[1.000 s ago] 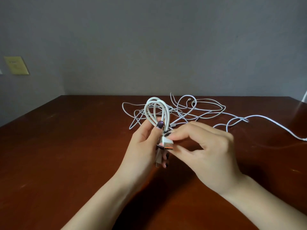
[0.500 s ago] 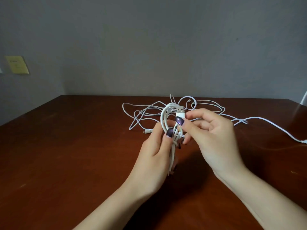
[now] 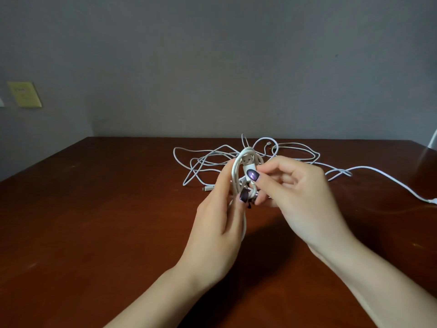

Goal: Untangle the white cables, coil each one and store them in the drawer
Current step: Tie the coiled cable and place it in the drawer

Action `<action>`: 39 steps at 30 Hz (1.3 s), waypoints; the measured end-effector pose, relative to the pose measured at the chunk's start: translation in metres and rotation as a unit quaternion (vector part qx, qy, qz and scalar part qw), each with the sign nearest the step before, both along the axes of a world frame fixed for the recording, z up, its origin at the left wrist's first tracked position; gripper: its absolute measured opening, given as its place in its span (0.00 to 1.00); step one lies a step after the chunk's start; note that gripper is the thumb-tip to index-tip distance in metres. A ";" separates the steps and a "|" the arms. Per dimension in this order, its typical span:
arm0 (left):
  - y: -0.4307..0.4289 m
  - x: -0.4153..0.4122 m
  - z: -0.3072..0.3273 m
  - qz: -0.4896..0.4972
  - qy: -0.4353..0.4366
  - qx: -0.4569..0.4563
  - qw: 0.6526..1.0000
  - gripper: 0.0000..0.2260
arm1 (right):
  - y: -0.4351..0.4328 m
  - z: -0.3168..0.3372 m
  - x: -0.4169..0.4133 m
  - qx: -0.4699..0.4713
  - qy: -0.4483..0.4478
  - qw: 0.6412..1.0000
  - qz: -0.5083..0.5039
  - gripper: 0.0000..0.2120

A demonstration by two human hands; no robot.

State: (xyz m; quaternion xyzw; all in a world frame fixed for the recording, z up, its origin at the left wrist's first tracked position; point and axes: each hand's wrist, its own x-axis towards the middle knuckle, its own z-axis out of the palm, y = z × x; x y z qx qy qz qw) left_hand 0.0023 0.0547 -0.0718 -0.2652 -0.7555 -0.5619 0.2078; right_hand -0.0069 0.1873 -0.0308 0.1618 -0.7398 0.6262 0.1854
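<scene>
White coil (image 3: 237, 176) pinched in left grip (image 3: 220, 221), plug (image 3: 248, 162) nipped in right grip (image 3: 305, 197); tuck plug through loop, hold turns tight, clear of tangle (image 3: 214, 159) at mid-frame.

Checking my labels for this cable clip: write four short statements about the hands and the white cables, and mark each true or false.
The left hand grips a small coil of white cable. True.
The right hand pinches the coil's white USB plug. True.
The thin white cables behind the hands on the dark brown wooden table are neatly coiled. False: they lie in a loose tangle.
An open drawer is in view. False: none shows.
</scene>
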 end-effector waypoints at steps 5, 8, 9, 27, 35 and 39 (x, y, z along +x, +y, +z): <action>0.001 -0.001 -0.003 -0.012 -0.023 0.031 0.999 0.09 | 0.000 0.004 0.001 -0.020 -0.073 0.996 0.038 0.06; 0.003 0.000 -0.002 0.003 -0.007 0.035 0.999 0.11 | 0.002 0.005 0.004 -0.027 -0.093 0.994 0.047 0.05; 0.003 0.001 -0.002 0.009 -0.004 0.038 0.999 0.12 | 0.002 0.006 0.004 -0.025 -0.091 0.994 0.049 0.05; 0.003 -0.004 -0.005 0.003 -0.007 0.022 1.000 0.23 | 0.002 -0.002 -0.004 -0.034 -0.122 0.992 -0.013 0.07; 0.005 0.001 0.013 -0.126 -0.109 0.137 0.976 0.17 | 0.002 -0.008 -0.002 0.094 0.152 0.966 -0.185 0.14; 0.003 0.002 0.014 -0.175 -0.145 0.181 0.957 0.15 | 0.004 -0.011 -0.006 0.074 0.195 0.964 -0.164 0.12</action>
